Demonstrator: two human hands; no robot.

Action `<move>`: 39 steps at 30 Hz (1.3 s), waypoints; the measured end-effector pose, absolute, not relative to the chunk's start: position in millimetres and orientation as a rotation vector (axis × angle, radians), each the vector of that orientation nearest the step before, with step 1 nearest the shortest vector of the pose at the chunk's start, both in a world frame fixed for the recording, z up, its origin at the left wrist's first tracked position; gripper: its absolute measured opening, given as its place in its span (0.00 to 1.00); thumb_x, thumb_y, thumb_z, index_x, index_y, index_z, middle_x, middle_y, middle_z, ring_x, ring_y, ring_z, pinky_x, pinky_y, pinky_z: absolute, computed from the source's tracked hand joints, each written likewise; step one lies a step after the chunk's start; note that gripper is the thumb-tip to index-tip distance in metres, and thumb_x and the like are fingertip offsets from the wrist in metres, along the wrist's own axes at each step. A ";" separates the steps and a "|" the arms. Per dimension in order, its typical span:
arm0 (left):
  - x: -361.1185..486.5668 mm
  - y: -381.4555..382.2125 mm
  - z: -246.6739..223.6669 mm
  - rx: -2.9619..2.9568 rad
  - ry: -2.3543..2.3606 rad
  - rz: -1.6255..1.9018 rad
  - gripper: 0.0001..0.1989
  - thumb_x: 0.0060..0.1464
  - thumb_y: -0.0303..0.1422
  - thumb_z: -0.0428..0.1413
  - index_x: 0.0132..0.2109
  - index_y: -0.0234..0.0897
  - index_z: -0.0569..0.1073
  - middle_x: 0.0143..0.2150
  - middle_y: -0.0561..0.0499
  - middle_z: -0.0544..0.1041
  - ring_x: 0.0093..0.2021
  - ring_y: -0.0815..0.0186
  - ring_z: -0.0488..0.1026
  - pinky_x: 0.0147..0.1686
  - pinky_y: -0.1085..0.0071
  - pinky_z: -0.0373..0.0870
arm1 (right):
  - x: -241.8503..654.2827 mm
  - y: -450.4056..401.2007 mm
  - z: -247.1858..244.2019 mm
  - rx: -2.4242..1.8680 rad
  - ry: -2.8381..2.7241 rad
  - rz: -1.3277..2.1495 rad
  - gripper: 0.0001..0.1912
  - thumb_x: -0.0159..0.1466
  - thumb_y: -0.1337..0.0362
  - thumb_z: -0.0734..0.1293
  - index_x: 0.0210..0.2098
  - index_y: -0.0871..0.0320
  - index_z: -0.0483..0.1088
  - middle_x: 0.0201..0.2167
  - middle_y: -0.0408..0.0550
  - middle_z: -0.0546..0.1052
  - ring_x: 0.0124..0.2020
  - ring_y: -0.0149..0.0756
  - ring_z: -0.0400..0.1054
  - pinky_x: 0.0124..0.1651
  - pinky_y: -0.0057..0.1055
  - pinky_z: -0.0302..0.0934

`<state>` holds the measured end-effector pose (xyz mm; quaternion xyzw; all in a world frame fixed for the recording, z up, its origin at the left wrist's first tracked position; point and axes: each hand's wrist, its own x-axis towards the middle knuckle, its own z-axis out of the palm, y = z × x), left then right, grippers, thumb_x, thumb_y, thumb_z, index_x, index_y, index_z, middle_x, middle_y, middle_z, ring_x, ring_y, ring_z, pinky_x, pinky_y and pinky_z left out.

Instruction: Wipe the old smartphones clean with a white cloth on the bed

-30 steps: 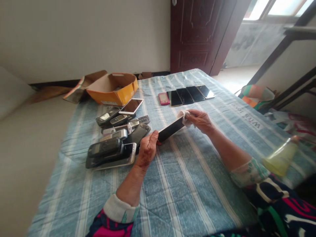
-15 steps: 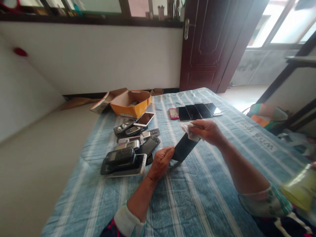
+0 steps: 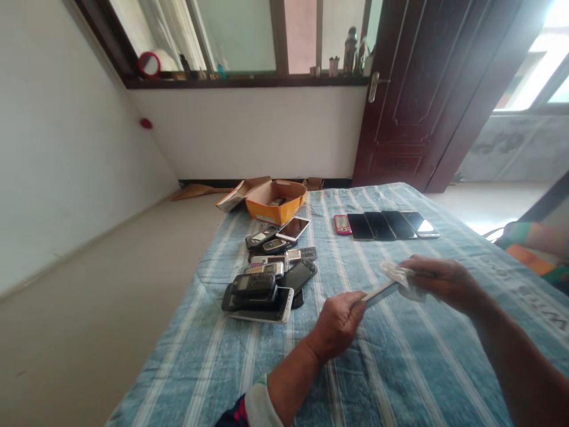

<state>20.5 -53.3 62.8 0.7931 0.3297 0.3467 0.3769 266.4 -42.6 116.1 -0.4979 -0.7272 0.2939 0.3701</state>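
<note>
A smartphone (image 3: 380, 292) is held above the cloth, turned so that mostly its thin edge shows. My left hand (image 3: 340, 323) is closed around its near left end. At the far right end my right hand (image 3: 438, 279) grips a crumpled white tissue (image 3: 402, 279) pressed against the phone. Left of my hands lies a pile of old phones, among them a black keypad phone (image 3: 254, 284), a white-edged smartphone (image 3: 284, 305) and a dark slider phone (image 3: 301, 274). Beyond my hands, a pink phone (image 3: 342, 224) and several dark smartphones (image 3: 377, 226) lie in a row.
A blue striped cloth (image 3: 249, 367) covers the surface. An open orange cardboard box (image 3: 284, 207) with something inside stands at the far left edge. Behind are a white wall, a window ledge (image 3: 249, 83) with small items and a dark red door (image 3: 413, 89).
The held phone has turned from showing its dark face to being nearly edge-on. The tissue is still at its far end. My view has shifted left and up.
</note>
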 end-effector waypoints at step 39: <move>39.8 -75.4 40.7 2.426 1.043 1.045 0.10 0.58 0.23 0.44 0.38 0.37 0.69 0.33 0.45 0.76 0.35 0.58 0.74 0.36 0.66 0.73 | 230.6 -76.7 58.1 -1.028 -2.320 -0.057 0.17 0.66 0.65 0.61 0.54 0.50 0.68 0.50 0.51 0.75 0.55 0.43 0.67 0.60 0.48 0.56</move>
